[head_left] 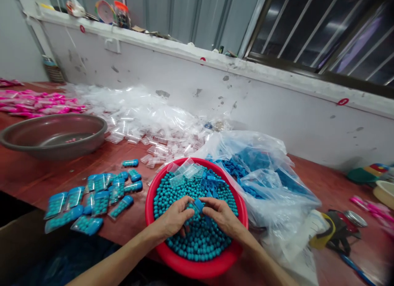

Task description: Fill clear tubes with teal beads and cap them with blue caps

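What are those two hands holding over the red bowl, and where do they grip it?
Both hands, left and right, pinch a small blue-capped tube between them, one at each end, above the beads in the red bowl.

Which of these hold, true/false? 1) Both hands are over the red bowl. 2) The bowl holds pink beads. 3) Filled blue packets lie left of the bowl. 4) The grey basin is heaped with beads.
1) True: left hand and right hand meet over the red bowl, pinching a small blue piece.
2) False: teal beads.
3) True: filled packets lie on the table.
4) False: the grey basin looks nearly bare inside.
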`<state>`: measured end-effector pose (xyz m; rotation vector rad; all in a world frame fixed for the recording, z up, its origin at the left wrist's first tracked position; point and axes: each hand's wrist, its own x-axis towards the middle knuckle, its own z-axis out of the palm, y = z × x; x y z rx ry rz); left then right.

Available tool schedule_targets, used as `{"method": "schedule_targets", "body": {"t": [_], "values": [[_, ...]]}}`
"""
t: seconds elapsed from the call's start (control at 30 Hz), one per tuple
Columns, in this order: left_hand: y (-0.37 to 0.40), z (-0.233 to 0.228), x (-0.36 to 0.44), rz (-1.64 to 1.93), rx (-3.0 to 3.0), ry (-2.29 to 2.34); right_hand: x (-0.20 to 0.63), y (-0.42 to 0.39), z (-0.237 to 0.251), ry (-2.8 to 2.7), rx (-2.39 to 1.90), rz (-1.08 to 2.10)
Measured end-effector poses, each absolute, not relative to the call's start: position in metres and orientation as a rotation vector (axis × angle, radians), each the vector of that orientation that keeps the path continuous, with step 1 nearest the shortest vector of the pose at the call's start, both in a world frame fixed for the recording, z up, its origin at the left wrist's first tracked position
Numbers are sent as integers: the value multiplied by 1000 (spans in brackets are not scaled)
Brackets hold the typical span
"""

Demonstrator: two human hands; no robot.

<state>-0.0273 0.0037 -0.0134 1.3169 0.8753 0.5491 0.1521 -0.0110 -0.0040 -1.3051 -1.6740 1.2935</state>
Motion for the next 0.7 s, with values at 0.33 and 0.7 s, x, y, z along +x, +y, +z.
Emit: {"method": "schedule_targets", "body": {"t": [0.33, 0.7], "values": [[3, -16, -29, 640, 1259, 832, 134, -23, 10, -2025, -1378, 778], [6, -11, -30, 729, 1170, 875, 131, -18, 11, -2152, -1300, 715]]}}
